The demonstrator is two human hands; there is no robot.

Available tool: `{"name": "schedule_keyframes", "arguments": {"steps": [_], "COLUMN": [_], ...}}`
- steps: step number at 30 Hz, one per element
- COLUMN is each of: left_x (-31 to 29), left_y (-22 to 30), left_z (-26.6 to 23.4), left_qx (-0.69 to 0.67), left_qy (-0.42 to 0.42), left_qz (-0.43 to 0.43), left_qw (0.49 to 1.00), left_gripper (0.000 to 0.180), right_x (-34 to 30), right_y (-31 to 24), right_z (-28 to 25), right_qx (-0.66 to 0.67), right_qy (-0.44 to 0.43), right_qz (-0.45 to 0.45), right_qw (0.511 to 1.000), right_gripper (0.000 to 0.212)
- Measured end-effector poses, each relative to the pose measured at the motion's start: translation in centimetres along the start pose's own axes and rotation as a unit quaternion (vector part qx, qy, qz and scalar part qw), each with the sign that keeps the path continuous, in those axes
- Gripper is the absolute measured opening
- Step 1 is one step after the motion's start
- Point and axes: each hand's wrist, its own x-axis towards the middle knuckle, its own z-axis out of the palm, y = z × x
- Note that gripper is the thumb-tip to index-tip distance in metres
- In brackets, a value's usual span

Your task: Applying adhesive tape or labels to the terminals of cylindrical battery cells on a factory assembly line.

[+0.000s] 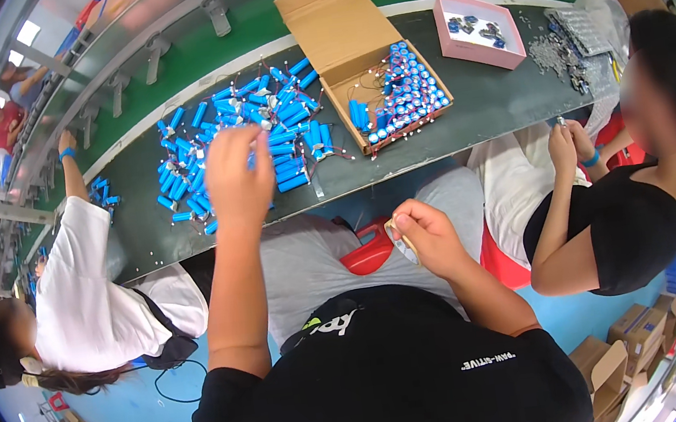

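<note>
My left hand point(239, 177) is over the pile of blue cylindrical battery cells point(284, 115), its back toward me and its fingers curled. Blue shows between thumb and fingers, but whether that is a held cell or one of the pile behind cannot be made out. Many cells are joined in small packs with thin wires. Above my lap, my right hand point(432, 237) is closed around a roll of tape point(403, 242), with the thumb on top. Right of the pile, an open cardboard box point(357, 128) holds more battery packs, mostly standing on end in rows.
A pink box point(496, 52) with small dark parts stands at the back right, near loose metal pieces point(555, 53). A green conveyor point(250, 40) runs behind the dark table point(398, 153). Co-workers sit close on both sides; a white-sleeved arm point(73, 172) reaches in at left.
</note>
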Motion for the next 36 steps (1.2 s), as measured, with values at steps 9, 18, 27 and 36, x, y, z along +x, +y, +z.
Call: {"name": "schedule_keyframes", "arguments": {"steps": [9,18,27,36], "left_x": [5.6,6.8,6.0,6.3], "left_y": [4.9,7.1,7.9,7.4], "left_z": [11.3,12.2,12.2,9.0], "left_qx": [0.226,0.324,0.31,0.026], "left_qy": [-0.287,-0.351,-0.353,-0.211], "left_qz": [0.066,0.062,0.056,-0.058], "left_qw": [0.928,0.876,0.881,0.976], "left_gripper": [0.022,0.029,0.039,0.024], "right_x": [-1.0,-1.1,-0.9,-1.4], "right_y": [-0.2,-0.1,-0.1,-0.3], "right_z": [-0.9,-2.3,-2.4,-2.9], "right_qx": [0.012,0.027,0.036,0.014], "right_qy": [0.024,0.05,0.037,0.064], "right_qz": [0.005,0.014,0.003,-0.025], "right_qw": [1.0,0.998,0.999,0.998], "right_gripper": [0.019,0.017,0.017,0.021]}}
